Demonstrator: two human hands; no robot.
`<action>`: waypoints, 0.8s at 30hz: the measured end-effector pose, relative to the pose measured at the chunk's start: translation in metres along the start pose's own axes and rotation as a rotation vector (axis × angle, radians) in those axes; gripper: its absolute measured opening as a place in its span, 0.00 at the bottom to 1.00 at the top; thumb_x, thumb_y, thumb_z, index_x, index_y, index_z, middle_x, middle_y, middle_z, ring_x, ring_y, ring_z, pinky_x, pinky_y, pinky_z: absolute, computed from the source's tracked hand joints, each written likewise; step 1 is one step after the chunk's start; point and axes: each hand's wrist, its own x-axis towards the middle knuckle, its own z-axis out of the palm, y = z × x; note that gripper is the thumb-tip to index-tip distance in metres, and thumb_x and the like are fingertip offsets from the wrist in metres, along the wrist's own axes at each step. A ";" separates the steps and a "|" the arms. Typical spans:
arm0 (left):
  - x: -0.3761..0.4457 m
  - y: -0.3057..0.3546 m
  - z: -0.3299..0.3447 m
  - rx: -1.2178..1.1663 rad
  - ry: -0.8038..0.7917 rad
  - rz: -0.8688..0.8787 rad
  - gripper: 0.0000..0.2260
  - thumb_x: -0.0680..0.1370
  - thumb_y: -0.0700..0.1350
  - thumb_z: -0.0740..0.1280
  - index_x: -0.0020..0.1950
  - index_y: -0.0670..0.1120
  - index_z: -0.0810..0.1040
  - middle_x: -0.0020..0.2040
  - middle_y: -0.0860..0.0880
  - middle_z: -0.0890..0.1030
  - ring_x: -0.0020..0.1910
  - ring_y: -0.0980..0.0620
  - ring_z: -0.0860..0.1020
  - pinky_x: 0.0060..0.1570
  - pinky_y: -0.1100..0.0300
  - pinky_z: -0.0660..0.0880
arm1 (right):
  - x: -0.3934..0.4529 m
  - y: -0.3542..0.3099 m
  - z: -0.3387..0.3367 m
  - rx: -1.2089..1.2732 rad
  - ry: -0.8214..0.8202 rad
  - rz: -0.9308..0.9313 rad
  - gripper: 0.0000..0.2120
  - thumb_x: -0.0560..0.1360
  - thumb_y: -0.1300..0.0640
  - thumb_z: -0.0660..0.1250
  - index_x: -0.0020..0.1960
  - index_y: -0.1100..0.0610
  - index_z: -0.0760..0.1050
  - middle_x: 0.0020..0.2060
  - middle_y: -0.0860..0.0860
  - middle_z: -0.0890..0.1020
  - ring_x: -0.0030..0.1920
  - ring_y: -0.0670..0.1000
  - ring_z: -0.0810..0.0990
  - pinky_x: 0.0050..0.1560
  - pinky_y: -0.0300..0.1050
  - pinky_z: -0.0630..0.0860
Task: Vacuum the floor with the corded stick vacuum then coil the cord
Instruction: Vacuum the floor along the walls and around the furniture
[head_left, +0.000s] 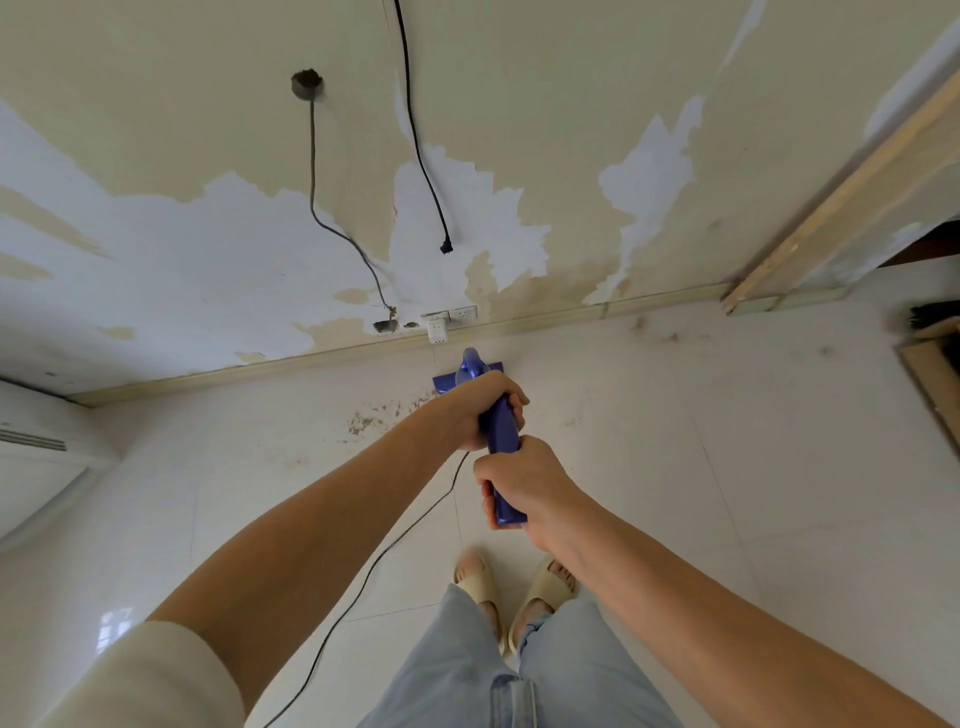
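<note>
Fingers (517, 410) of my left hand (480, 410) curl round the blue handle (501, 436) of the vacuum (472, 371), gripping its upper part; the fingertips show on the right side of the handle. Fingers of my right hand (524, 486) wrap the lower end of the same handle, thumb on the left side, knuckles up. The two hands sit one just above the other on the handle, close together but not overlapping.

Beyond the left hand the vacuum body runs forward and down to its head (441, 379), which lies on the floor (675, 441) just short of the skirting (311, 358). The head is partly hidden by the left hand.

The cord (384, 551) leaves from under the hands, runs back to the left over the floor tiles and passes out of the bottom edge. I cannot tell where it is plugged in.

Brown specks (374, 415) lie on the floor left of the head. More dark marks lie further right near the skirting.

On the wall (208, 249), with its peeling paint, a double socket (449, 314) sits just above the skirting with a white adapter (438, 331) in it. Two loose cables (415, 130) hang down the wall above it.

Below, light jeans (467, 665) and two beige slippers (480, 577) stand on the tiles.
</note>
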 end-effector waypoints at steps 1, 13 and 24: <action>-0.001 0.002 -0.002 0.007 -0.005 -0.006 0.08 0.75 0.32 0.63 0.41 0.44 0.68 0.24 0.50 0.70 0.20 0.57 0.69 0.24 0.67 0.71 | 0.001 -0.002 0.003 0.005 -0.002 -0.004 0.10 0.69 0.70 0.62 0.49 0.60 0.68 0.33 0.56 0.72 0.26 0.49 0.70 0.24 0.39 0.70; 0.012 0.020 -0.009 0.021 0.048 0.075 0.08 0.75 0.34 0.62 0.38 0.44 0.68 0.23 0.50 0.69 0.23 0.56 0.68 0.27 0.67 0.69 | 0.022 -0.020 0.004 -0.110 0.009 -0.032 0.08 0.70 0.71 0.61 0.46 0.61 0.69 0.27 0.55 0.72 0.18 0.47 0.69 0.20 0.36 0.69; 0.006 0.011 0.005 -0.039 0.004 0.061 0.08 0.76 0.33 0.62 0.38 0.43 0.69 0.22 0.50 0.69 0.20 0.56 0.68 0.25 0.66 0.70 | 0.001 -0.024 -0.010 -0.135 -0.004 -0.002 0.05 0.71 0.69 0.61 0.43 0.61 0.69 0.28 0.54 0.72 0.23 0.48 0.70 0.23 0.38 0.70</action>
